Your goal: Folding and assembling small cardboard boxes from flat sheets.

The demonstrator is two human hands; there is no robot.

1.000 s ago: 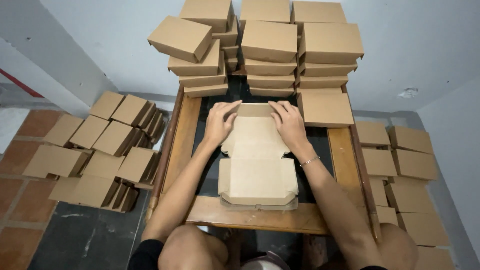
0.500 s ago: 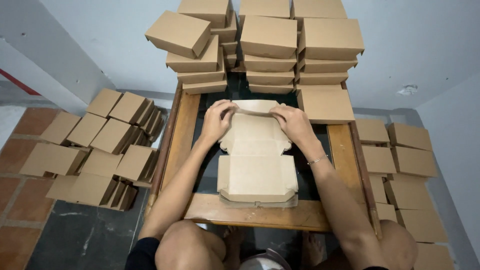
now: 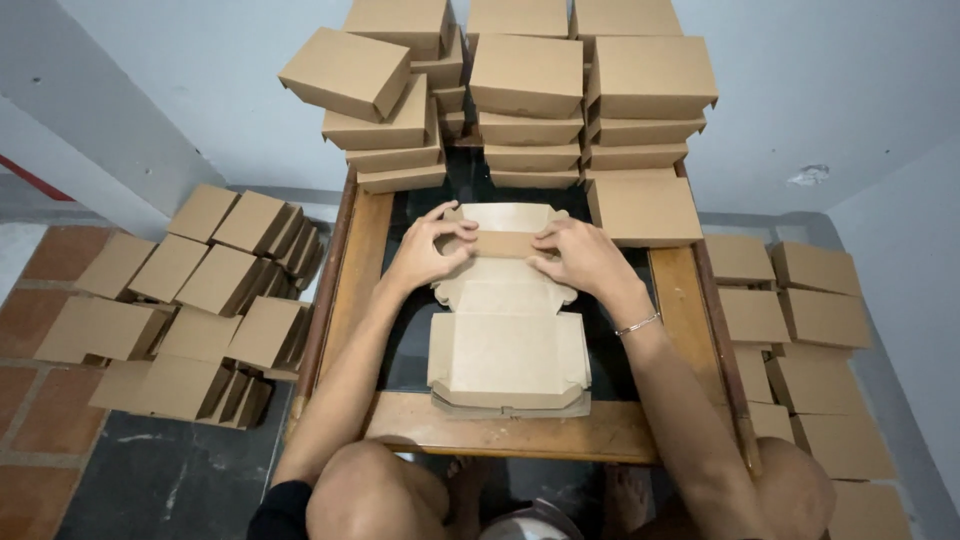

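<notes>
From the head camera, looking straight down, a flat brown cardboard box blank [image 3: 507,320] lies open on the dark middle of a small wooden-framed counter [image 3: 520,432], its near end at the counter's front rail and its far flap reaching toward the stacks behind. The left hand [image 3: 425,252] and the right hand [image 3: 583,258] both sit at the far end of the blank, fingers [image 3: 455,232] curled together and pinched on the narrow fold strip between the far flap and the main panel, thumbs underneath as far as can be made out. The blank looks like thin corrugated or kraft board: light, fairly stiff across its panels, but ready to bend along its scored lines, and likely to crease or tear if pulled off a score. The fold strips and flap edges look like the safest places to take hold, with both hands level so the panel does not twist. It is plain tan, unprinted, with notched corners and small side tabs, and the near panel already has its short walls raised. Behind it stand stacks of finished boxes [image 3: 530,90], one more closed box [image 3: 645,208] lying just right of the hands. Flat and folded boxes lie on the floor to the left [image 3: 190,300] and right [image 3: 800,330].
</notes>
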